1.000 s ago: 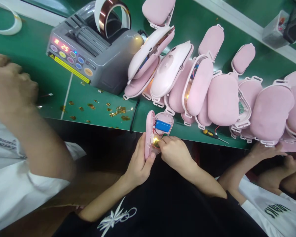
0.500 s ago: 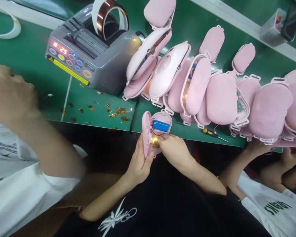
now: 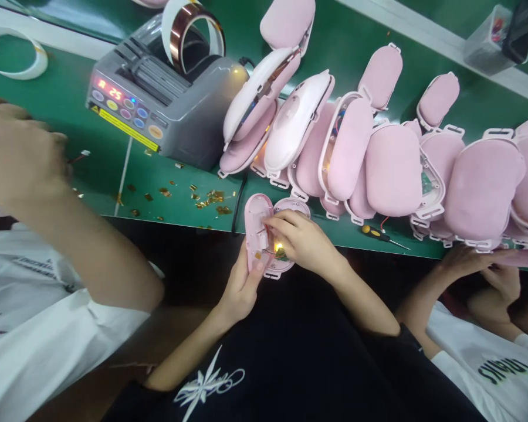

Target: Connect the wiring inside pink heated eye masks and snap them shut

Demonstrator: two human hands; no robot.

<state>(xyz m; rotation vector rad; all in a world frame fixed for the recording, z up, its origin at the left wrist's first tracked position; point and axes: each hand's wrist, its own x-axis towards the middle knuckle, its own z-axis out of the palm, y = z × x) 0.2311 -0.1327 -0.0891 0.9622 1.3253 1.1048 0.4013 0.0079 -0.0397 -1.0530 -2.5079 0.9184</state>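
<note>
An opened pink plastic casing (image 3: 251, 212) is in front of me at the table's edge, its two halves spread like a book. My left hand (image 3: 242, 287) grips the left half from below, thumb on its inner side. White parts (image 3: 264, 241) and a small gold piece of tape show inside that half. My right hand (image 3: 301, 237) reaches over the other half, fingertips pinched together near the white parts and wires; what they hold is hidden. Below those fingers a yellow light (image 3: 278, 248) glows on a small board. The blue battery is covered by my right hand.
A grey tape dispenser (image 3: 171, 105) stands at the back left, with gold tape scraps (image 3: 211, 199) before it. Several pink casings (image 3: 393, 170) line the green table. A screwdriver (image 3: 376, 233) lies near the edge. Co-workers' arms are at left (image 3: 83, 228) and right (image 3: 444, 281).
The casing has been opened wider, its left half tipped outward to show its inside. My right hand has moved left and up, over the blue battery, towards that half.
</note>
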